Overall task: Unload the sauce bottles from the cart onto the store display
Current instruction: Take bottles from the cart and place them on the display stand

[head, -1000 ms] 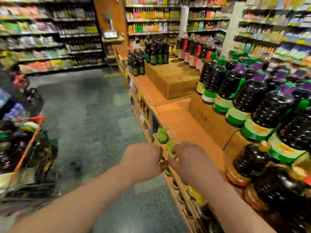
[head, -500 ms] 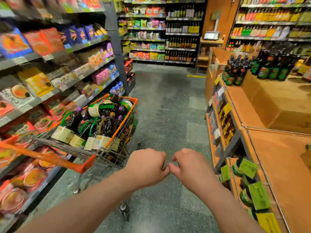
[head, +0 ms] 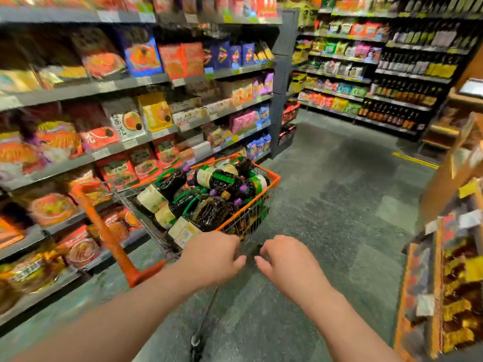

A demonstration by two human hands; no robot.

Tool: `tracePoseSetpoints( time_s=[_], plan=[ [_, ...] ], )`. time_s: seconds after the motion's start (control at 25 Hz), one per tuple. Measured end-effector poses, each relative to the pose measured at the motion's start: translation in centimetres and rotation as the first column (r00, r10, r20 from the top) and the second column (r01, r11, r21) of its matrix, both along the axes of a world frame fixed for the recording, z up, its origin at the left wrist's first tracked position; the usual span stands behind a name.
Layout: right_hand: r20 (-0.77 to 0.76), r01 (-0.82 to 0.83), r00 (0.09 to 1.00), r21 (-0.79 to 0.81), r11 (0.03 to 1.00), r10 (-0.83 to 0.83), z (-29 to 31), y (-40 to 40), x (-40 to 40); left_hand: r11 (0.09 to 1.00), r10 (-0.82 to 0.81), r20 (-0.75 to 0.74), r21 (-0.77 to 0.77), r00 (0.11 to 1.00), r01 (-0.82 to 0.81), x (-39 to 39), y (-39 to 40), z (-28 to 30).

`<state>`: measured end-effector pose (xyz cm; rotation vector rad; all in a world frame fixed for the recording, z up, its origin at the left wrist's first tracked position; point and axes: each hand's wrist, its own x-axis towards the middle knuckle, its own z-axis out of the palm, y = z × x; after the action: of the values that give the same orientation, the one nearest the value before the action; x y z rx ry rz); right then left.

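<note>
Grey shelving packed with bright snack packets fills the nine-to-eleven o'clock side of the view, much of it blurred. More shelves of packets and dark bottles run across the one o'clock distance. The green speckled floor spreads through the middle, and the wooden store display with yellow price tags stands at the three-to-four o'clock edge, well apart from the cart.

The cart — wire basket with an orange rim and orange handle bar — sits just left of centre, close beside the snack shelving. Inside it lie the sauce bottles, dark, with green handles, purple caps and pale labels, heaped on their sides up to the rim.

Two bare forearms reach in from six o'clock. The left hand hovers at the near corner of the basket, knuckles up, fingers curled under; it holds nothing that shows, though whether the fingertips touch the wire cannot be told. The right hand is just beside it at its three o'clock, apart from the cart, fingers loosely curled — holding nothing.
</note>
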<state>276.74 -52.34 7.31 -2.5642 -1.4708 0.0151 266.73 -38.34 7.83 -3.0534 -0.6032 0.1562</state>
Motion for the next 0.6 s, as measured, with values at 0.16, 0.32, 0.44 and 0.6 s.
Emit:
tracePoseSetpoints(
  time_s=[0.16,0.32,0.44,0.6],
  plan=[
    [-0.032,-0.128,0.992,-0.065,0.99,0.126,-1.4,4.2,3.5,0.987,0.158,0.0,-0.038,0.987,-0.158,1.7,3.4,-1.8],
    [-0.062,-0.188,0.981,-0.114,0.976,0.181,-2.9,9.1,4.8,0.981,0.192,0.038,-0.045,0.981,-0.191,2.2,7.5,-3.2],
    [-0.131,-0.158,0.981,-0.097,0.983,0.145,-4.0,13.8,5.1,0.982,0.186,0.077,-0.002,0.979,-0.187,2.5,12.1,-3.6],
    [-0.235,-0.055,0.971,-0.072,0.996,0.036,-5.7,20.7,4.4,0.993,0.117,0.064,0.017,0.991,-0.118,2.5,18.3,-3.3]
  ],
)
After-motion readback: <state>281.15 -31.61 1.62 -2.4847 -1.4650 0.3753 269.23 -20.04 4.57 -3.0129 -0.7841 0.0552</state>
